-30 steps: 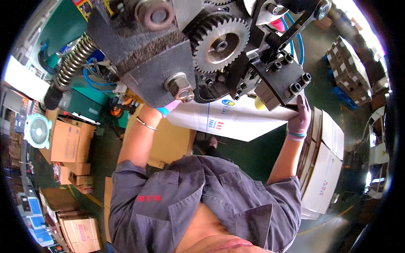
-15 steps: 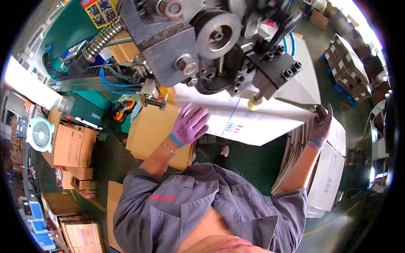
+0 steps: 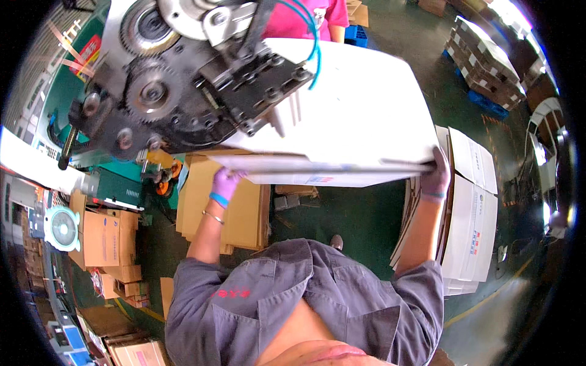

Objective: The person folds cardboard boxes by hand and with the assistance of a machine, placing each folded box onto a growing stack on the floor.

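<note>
The broad white cardboard blank (image 3: 366, 100), clamped at its near edge by the purple-gloved left hand (image 3: 226, 183) and purple-gloved right hand (image 3: 436, 178), extends rightward from beneath the black geared metal machine (image 3: 183, 97). Positioning seems in hand; the next move calls for level support.

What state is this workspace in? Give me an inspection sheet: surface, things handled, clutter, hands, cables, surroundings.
Surface: dark green floor; worktop cannot be made out.
Things handled: white cardboard, partly hidden by the geared machine head.
Clutter: brown cardboard sheets below the left hand; stacked white cartons beside the right hand; brown boxes at far left.
Hands: both gloved, each appearing to grip one end of the white cardboard's near edge.
Cables: blue tubes hanging beside the machine head.
Surroundings: pale green fan at left; loaded pallet at upper right; person in a pink top beyond the machine head.
</note>
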`<action>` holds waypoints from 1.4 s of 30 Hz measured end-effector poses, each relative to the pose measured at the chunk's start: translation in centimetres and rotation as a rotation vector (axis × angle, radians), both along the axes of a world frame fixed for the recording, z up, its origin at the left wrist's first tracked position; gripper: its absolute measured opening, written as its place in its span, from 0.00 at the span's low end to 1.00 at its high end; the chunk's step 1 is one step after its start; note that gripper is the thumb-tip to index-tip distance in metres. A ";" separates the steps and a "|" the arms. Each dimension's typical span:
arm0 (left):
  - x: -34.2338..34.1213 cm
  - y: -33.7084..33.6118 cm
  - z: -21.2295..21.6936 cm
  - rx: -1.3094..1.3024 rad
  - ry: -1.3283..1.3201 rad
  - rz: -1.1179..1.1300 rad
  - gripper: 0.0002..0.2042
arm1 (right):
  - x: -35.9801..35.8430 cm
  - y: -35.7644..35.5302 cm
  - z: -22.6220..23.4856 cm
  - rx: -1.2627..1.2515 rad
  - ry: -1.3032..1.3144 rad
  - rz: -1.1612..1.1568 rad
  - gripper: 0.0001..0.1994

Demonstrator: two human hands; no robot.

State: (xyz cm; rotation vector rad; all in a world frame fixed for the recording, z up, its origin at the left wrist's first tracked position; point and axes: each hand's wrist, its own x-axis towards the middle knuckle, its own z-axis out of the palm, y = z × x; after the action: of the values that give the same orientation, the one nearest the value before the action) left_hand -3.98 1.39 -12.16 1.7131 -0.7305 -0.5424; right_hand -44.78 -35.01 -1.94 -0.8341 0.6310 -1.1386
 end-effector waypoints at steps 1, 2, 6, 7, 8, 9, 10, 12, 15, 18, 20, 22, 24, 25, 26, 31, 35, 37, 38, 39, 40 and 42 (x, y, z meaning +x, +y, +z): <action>-3.8 -2.2 3.0 0.201 -0.284 -0.093 0.08 | -4.3 -1.6 -3.6 0.094 -0.063 -0.083 0.21; -6.3 -4.0 4.3 0.112 -0.343 -0.137 0.07 | -7.7 -1.5 -5.8 0.133 -0.149 -0.084 0.22; -12.7 -12.5 8.2 -0.269 -0.728 -0.322 0.07 | -18.6 1.5 -10.8 0.230 -0.187 -0.269 0.25; -13.0 -15.1 7.1 -0.336 -0.613 -0.447 0.08 | -21.2 1.5 -13.3 0.211 -0.219 -0.342 0.25; -14.8 -17.6 9.1 -0.363 -0.630 -0.501 0.10 | -23.5 2.1 -15.5 0.291 -0.251 -0.347 0.25; -17.0 -20.0 11.7 -0.394 -0.644 -0.561 0.12 | -25.6 3.0 -17.5 0.358 -0.273 -0.350 0.25; -18.7 -21.8 12.9 -0.379 -0.700 -0.562 0.11 | -26.5 4.1 -19.2 0.411 -0.338 -0.322 0.25; -21.6 -25.1 14.3 -0.356 -0.804 -0.576 0.10 | -28.1 7.0 -22.0 0.483 -0.288 -0.348 0.23; -25.5 -27.8 17.0 -0.347 -0.936 -0.722 0.10 | -31.4 10.2 -30.6 0.602 -0.231 -0.313 0.17; -27.6 -28.4 15.5 -0.317 -0.984 -0.852 0.10 | -36.0 8.3 -36.0 0.835 0.564 -0.180 0.14; -28.6 -28.1 13.9 -0.349 -0.971 -0.886 0.10 | -37.2 4.6 -35.7 0.475 1.287 -0.058 0.17; -28.7 -27.6 13.5 -0.331 -0.965 -0.928 0.10 | -33.6 -3.2 -28.1 0.000 1.637 -0.010 0.29; -28.7 -26.7 12.7 -0.303 -0.968 -0.995 0.10 | -26.5 -10.3 -18.9 -0.076 1.111 0.065 0.28; -29.3 -27.0 12.8 -0.368 -0.964 -1.083 0.09 | -26.9 -14.3 -19.5 0.067 0.438 0.123 0.30; -29.5 -26.7 12.6 -0.378 -0.898 -1.150 0.09 | -23.7 -17.1 -16.1 -0.149 0.355 0.274 0.31; -30.4 -27.2 12.5 -0.281 -0.922 -1.271 0.12 | -5.9 -23.9 -5.7 -0.513 1.203 0.647 0.27; -32.2 -27.6 14.2 -0.272 -1.006 -1.328 0.09 | 3.1 -22.3 -4.0 -0.824 1.891 0.835 0.28; -31.7 -28.0 14.5 -0.216 -1.049 -1.308 0.11 | 4.5 -23.5 -4.5 -0.803 1.867 0.875 0.22; -31.5 -28.1 14.1 -0.213 -1.034 -1.286 0.11 | 4.1 -24.7 -5.1 -0.799 1.867 0.836 0.21; -31.0 -28.6 13.5 -0.214 -1.024 -1.272 0.12 | 3.6 -26.2 -5.7 -0.788 1.865 0.787 0.20; -30.0 -29.3 12.5 -0.223 -0.936 -1.303 0.15 | 2.7 -28.0 -6.5 -0.813 1.814 0.637 0.17; -27.6 -29.7 11.1 -0.093 -0.539 -1.263 0.21 | 2.0 -27.7 -5.1 -0.885 1.673 0.410 0.10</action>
State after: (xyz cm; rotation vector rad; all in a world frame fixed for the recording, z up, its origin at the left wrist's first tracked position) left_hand -31.55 -28.29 -1.04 1.1258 -2.2122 -0.8501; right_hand -42.74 -62.67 -7.01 -2.5812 1.1825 -0.0162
